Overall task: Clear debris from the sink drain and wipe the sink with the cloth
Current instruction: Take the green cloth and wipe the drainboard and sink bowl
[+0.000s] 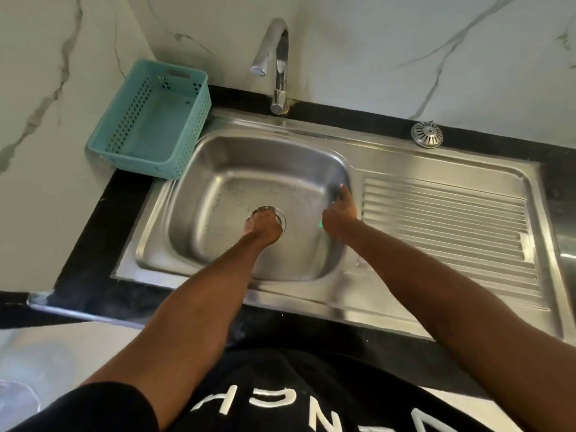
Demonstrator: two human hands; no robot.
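Observation:
The steel sink basin has its round drain in the floor, wet with droplets. My left hand is down on the drain and covers most of it. Its fingers are bunched and point into the opening, so anything between them is hidden. My right hand rests against the basin's right wall at the rim, index finger stretched out, holding nothing. The metal drain strainer lies out of the sink on the black counter at the back right. No cloth is in view.
A teal plastic basket stands at the basin's back left corner. The chrome tap arches over the back rim. A ribbed draining board lies to the right. Marble walls close in the left and back.

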